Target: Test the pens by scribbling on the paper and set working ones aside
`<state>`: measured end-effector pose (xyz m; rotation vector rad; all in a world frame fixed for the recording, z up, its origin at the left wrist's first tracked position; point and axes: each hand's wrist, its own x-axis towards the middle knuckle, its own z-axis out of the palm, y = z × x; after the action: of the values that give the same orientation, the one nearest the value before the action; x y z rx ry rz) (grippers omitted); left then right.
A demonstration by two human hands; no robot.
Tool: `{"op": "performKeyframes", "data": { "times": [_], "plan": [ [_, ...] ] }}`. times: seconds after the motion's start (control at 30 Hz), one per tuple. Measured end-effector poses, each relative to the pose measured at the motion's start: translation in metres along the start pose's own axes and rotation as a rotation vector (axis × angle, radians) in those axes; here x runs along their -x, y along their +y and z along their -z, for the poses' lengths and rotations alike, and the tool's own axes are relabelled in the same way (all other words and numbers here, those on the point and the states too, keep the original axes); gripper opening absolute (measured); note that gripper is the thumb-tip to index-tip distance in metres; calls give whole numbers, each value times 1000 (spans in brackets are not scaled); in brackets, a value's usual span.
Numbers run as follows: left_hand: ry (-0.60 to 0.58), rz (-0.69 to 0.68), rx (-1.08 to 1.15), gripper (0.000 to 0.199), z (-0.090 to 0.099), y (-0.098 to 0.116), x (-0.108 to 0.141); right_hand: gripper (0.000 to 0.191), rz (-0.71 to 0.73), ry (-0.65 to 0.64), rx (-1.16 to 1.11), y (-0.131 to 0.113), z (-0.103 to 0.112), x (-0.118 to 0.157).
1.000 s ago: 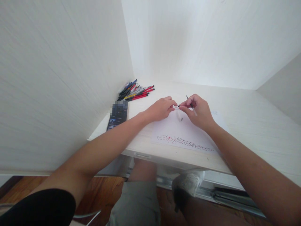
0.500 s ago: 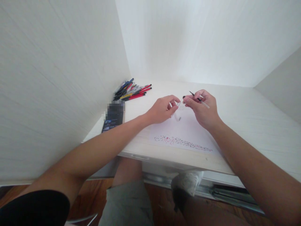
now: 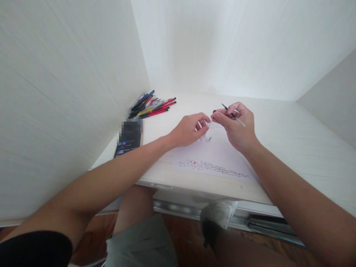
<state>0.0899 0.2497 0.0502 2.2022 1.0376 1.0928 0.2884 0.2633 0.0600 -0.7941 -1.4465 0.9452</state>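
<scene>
– At the far left of the white wooden desk (image 3: 292, 137), what lies about?

– A loose pile of slim black, red, blue and yellow pens (image 3: 152, 106); nearer, a flat dark phone (image 3: 130, 137), partly behind the left forearm.

– What stands in the way at the middle?

– The left hand (image 3: 189, 130), partly covering a small clear piece (image 3: 207, 138) above the white paper sheet (image 3: 217, 151). Small black and red specks line the sheet's near edge.

– Is that hand gripping?

– Its fingers curl toward the thumb; I can't tell whether they hold anything.

– And the right hand (image 3: 239, 127)?

– Grasping the slim black-and-clear pen rod (image 3: 239, 121) above the sheet's far right, its thumb and forefinger pinching a small black piece (image 3: 214, 112).

– How does the rod point?

– Dark tip far left, long axis slanting to its clear near-right end.
</scene>
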Motion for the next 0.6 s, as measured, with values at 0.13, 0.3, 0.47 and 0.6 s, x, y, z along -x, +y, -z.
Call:
{"op": "performKeyframes", "data": {
  "times": [0.13,0.3,0.47,0.6],
  "plan": [
    [16,-16,2,15,0,1,1,44,5,1,-13,-2,-4,2],
    [25,-4,4,12,1,4,1,45,-5,-30,-12,-2,-4,2],
    [18,-5,2,11,1,5,1,45,-27,-35,-38,1,-3,2],
    [18,10,20,10,1,6,1,47,-31,-55,-57,4,-4,2]
  ]
}}
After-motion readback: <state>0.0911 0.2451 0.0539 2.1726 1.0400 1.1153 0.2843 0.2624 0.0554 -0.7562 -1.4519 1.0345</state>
